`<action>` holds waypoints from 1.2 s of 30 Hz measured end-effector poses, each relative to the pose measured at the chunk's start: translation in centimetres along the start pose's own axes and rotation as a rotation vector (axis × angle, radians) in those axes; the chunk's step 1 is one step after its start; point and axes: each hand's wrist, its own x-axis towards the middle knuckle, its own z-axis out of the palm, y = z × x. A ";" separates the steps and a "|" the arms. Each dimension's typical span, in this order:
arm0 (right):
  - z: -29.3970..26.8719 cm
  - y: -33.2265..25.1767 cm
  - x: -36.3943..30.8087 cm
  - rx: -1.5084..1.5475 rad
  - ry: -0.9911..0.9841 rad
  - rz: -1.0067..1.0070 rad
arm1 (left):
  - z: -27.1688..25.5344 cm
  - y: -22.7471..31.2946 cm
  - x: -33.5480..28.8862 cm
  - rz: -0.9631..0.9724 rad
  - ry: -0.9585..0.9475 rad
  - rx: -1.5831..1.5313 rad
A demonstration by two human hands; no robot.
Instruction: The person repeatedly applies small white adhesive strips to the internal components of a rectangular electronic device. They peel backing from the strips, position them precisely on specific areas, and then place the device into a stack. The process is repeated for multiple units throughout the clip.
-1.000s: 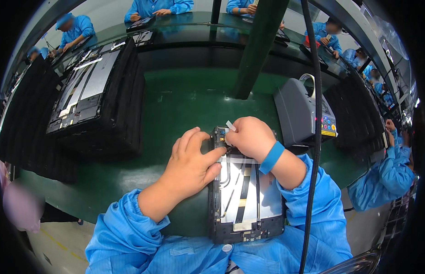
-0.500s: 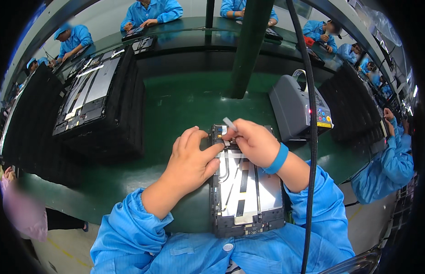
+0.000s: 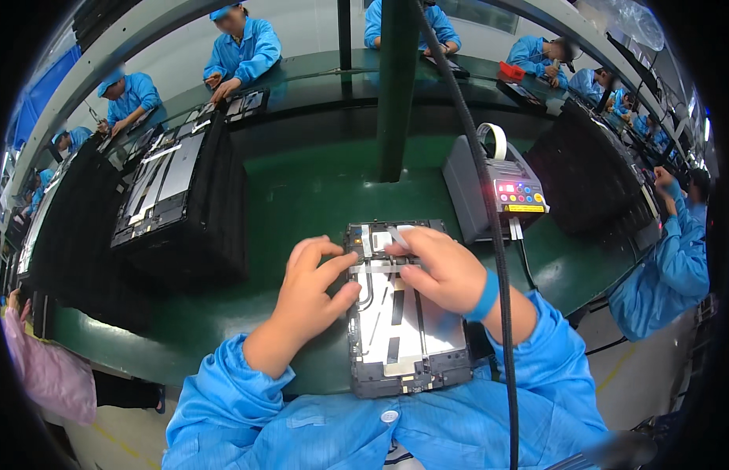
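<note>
An opened tablet-like device (image 3: 411, 313), with a silver inner plate and a black frame, lies in front of me. One pale tape strip (image 3: 372, 269) runs across its upper part, and a short upright tape strip (image 3: 366, 240) sits above that. My left hand (image 3: 302, 291) is open at the device's upper left edge, index fingertip by the end of the crosswise strip, thumb apart. Over the upper right part, my right hand (image 3: 447, 270), wearing a blue wristband (image 3: 484, 296), has its fingers bent around another short tape strip (image 3: 397, 236); the exact grip is partly hidden.
A grey tape dispenser (image 3: 490, 188) with lit buttons stands beyond my right hand. Tall stacks of similar devices (image 3: 165, 184) rise at left, with a black stack (image 3: 588, 176) at right. A green post (image 3: 396, 102) and a black cable (image 3: 494, 251) cross the view. Co-workers sit around.
The view has shifted slightly. My left thumb and index have drawn back from the device's top. The right hand's tape strip has come lower, and an upright strip now shows at the upper left.
</note>
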 end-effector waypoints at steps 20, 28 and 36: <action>2.1 -3.4 -8.4 0.077 0.236 -0.001 | -0.1 9.5 -0.7 -0.003 -0.117 -0.280; 1.0 -3.3 -9.2 0.255 0.290 0.245 | 0.1 9.7 1.2 0.329 -0.065 0.041; 0.6 0.2 -9.7 0.257 0.376 0.331 | 2.9 8.1 5.2 0.187 -0.248 -0.039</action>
